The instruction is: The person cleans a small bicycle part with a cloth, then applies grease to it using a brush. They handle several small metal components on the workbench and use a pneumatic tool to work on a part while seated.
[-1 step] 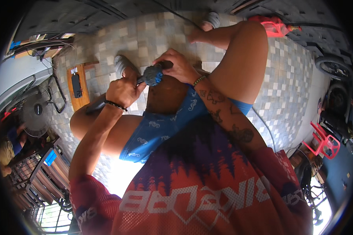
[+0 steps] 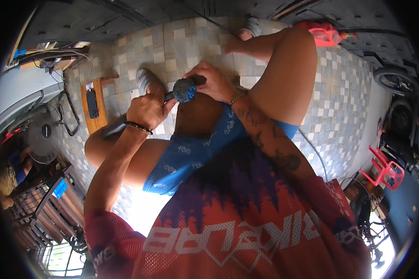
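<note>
My left hand (image 2: 146, 111) is closed around a dark rod (image 2: 114, 129), whose length passes beneath my left wrist and over my thigh. At the rod's far end is a round, rough-textured head (image 2: 185, 89), dark grey with blue on its right side. My right hand (image 2: 211, 81) is closed on a dark piece (image 2: 199, 79) right beside that head; the fingers hide most of it, and I cannot tell its kind. Both hands are between my spread knees, above a brown surface (image 2: 198, 114) in front of my blue shorts.
Left of my knee stands a small wooden bench (image 2: 97, 122) with a black phone (image 2: 92, 104) on it. A fan (image 2: 44, 132) is farther left. Behind, right, lies a red container (image 2: 325, 35); a red plastic stool (image 2: 385, 169) and a bicycle wheel (image 2: 395, 80) are at the right.
The round head appears slightly farther right and shows more of its dark side. Both hands keep their holds; the view itself has shifted slightly.
</note>
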Demonstrator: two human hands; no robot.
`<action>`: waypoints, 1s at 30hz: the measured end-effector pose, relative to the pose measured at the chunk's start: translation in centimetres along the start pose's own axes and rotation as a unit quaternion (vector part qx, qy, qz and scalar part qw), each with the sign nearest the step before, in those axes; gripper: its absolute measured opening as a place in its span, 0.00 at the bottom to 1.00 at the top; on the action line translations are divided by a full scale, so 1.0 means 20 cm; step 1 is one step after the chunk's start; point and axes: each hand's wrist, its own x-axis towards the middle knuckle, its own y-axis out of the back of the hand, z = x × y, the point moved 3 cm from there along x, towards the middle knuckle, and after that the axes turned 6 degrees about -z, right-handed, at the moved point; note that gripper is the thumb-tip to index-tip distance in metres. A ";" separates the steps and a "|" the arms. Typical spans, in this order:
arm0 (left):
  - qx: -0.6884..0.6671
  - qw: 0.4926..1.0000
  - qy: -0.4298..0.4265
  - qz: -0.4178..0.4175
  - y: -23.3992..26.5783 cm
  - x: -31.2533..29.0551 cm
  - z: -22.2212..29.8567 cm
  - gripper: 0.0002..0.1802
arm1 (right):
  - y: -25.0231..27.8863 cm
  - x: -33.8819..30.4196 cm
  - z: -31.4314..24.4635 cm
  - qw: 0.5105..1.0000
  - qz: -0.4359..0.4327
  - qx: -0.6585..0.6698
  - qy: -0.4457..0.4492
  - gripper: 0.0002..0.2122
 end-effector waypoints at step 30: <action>-0.128 0.974 0.069 0.172 0.36 -0.03 -0.20 0.24 | -0.04 0.03 -0.09 0.998 0.045 0.019 -0.035 0.15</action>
